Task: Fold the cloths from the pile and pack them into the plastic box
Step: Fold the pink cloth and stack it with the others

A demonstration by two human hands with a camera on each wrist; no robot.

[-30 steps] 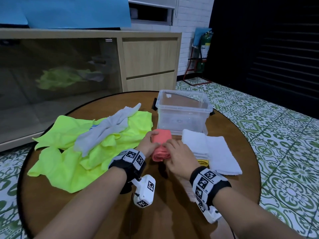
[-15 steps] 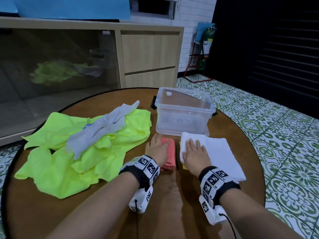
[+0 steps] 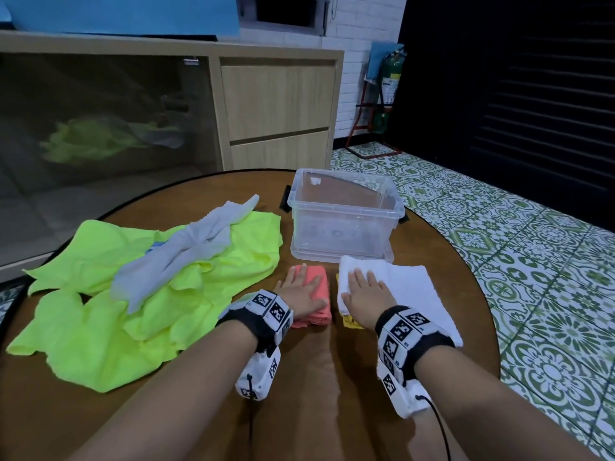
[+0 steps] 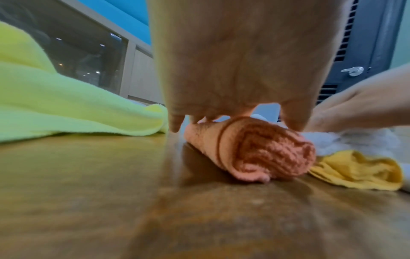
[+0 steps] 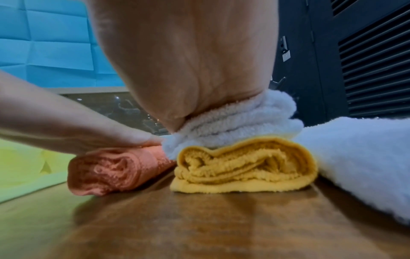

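Note:
A folded pink cloth point(image 3: 316, 296) point(image 4: 250, 149) point(image 5: 115, 172) lies on the round wooden table point(image 3: 316, 377), just in front of the clear plastic box point(image 3: 344, 216). My left hand point(image 3: 301, 289) point(image 4: 233, 70) presses flat on it with straight fingers. Beside it my right hand point(image 3: 364, 291) point(image 5: 188, 61) lies flat on a folded white towel point(image 3: 409, 291) point(image 5: 239, 121), which sits on a folded yellow cloth point(image 3: 349, 321) point(image 5: 244, 163) point(image 4: 355, 170). To the left lies the pile: crumpled neon-yellow cloths point(image 3: 100, 294) with a grey cloth point(image 3: 186, 251) on top. The box looks empty.
A wooden cabinet point(image 3: 276, 104) with a dark glass door stands behind the table. Green patterned floor tiles point(image 3: 549, 277) run along the right, with a fire extinguisher point(image 3: 389, 91) in the far corner. Bare table surface shows near my forearms.
Both hands were pinching the pink cloth a second ago. It now lies on the table under my flat left hand, and my right hand has shifted right onto the white towel.

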